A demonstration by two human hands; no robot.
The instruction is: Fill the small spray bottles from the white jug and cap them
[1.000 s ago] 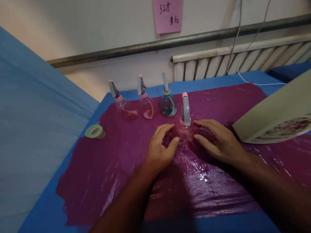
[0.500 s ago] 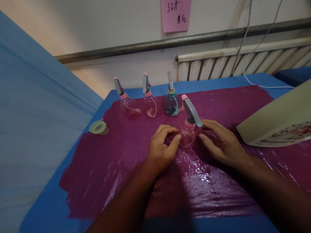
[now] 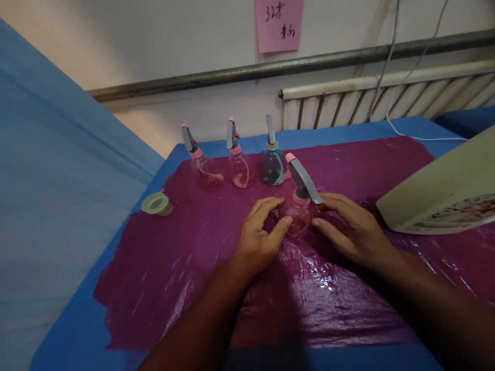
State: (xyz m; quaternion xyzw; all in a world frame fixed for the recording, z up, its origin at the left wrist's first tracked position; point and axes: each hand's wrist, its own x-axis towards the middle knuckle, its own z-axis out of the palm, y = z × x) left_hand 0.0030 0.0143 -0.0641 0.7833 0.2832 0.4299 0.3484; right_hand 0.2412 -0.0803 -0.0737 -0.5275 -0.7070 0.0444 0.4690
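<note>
A clear round spray bottle (image 3: pixel 300 219) with a pink collar and a grey trigger head stands upright on the purple plastic sheet (image 3: pixel 185 257). My left hand (image 3: pixel 263 229) curves round its left side, thumb and fingertips at the bottle wall. From the right, my right hand (image 3: pixel 350 224) grips the other side, its fingers just under the trigger. Behind are two similar pink-collared bottles, one at the far left (image 3: pixel 207 172) and one beside it (image 3: pixel 242 170), plus a teal spray bottle (image 3: pixel 273 166). Each shows a little liquid and a dip tube.
A small pale green cup (image 3: pixel 158 204) sits at the left edge of the sheet. On the right a large cream container (image 3: pixel 436 190) leans in. Behind the blue table (image 3: pixel 73 309) are a radiator (image 3: pixel 371 98), a pipe (image 3: pixel 232 72) and hanging cables. A blue curtain (image 3: pixel 58 154) hangs left.
The bottle has shifted very slightly left and its head has turned a little. Both hands stay around it, with the right thumb slightly lower and closer in.
</note>
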